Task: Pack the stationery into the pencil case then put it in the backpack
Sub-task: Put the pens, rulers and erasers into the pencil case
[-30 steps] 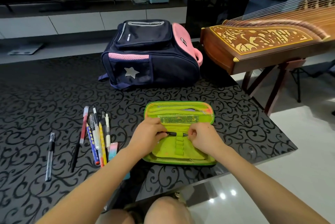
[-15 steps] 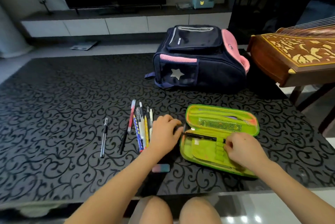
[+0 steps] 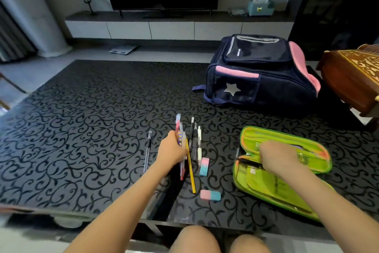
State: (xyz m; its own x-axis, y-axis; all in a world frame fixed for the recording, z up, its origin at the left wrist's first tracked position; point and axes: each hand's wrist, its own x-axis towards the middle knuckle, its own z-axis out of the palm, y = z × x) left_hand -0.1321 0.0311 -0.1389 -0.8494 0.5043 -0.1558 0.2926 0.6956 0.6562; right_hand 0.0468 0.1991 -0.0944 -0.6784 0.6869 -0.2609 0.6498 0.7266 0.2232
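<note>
Both of our hands are working, the left hand (image 3: 173,150) curling around a pink pen (image 3: 178,122) on the table (image 3: 82,129) while the right hand (image 3: 276,157) is pinching a black pen (image 3: 247,161) inside the open green pencil case (image 3: 266,187), near the backpack (image 3: 256,80).

Black scroll-patterned table (image 3: 82,129) spans the frame. Upper right: navy-and-pink backpack (image 3: 256,80). Lower right: green pencil case (image 3: 266,189), lying open. Centre: cluster of pens and pencils (image 3: 194,140); 1 separate black pen (image 3: 147,150) to its left; 2 pink-and-blue erasers (image 3: 210,195) below and right of the cluster.
</note>
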